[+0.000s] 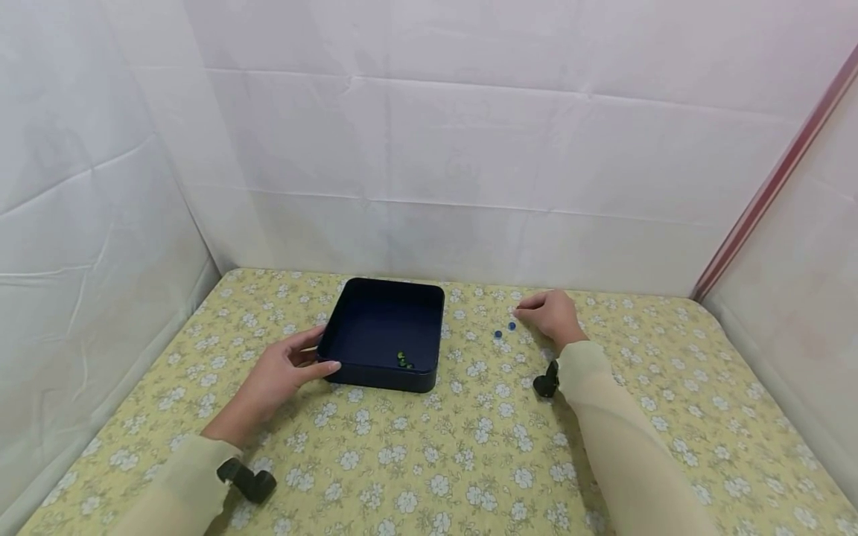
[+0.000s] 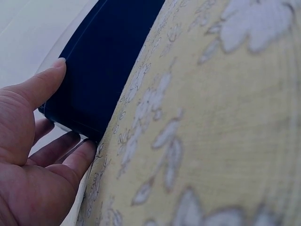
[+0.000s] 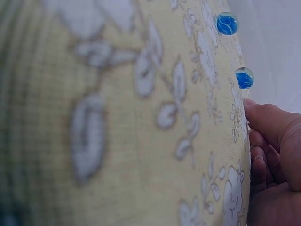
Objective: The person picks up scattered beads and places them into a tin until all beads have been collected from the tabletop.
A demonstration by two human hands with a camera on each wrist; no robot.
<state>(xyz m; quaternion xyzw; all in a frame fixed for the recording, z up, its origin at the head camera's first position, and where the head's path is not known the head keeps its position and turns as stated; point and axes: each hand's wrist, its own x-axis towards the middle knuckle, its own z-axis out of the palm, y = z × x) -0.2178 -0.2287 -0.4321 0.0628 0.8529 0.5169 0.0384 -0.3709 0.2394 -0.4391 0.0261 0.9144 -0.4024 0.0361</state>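
Observation:
A dark blue square box (image 1: 378, 376) with low walls sits on the table, and several small green-and-yellow marbles (image 1: 403, 362) lie in its near right corner. My left hand (image 1: 284, 372) grips the box's near left corner, thumb on the front wall and fingers along the left side. In the left wrist view the thumb (image 2: 49, 82) presses the dark wall. Two clear marbles with blue swirls, one nearer (image 1: 498, 335) and one farther (image 1: 512, 326), rest right of the box. Just beyond them my right hand (image 1: 551, 316) is at the cloth, fingers bent; whether anything is between its fingertips is hidden.
A yellow cloth with white flowers (image 1: 436, 454) covers the table. White sheets (image 1: 429, 149) hang behind it and at both sides. A reddish strip (image 1: 771, 186) runs down the right-hand corner. Dark cameras are strapped to both wrists over pale sleeves.

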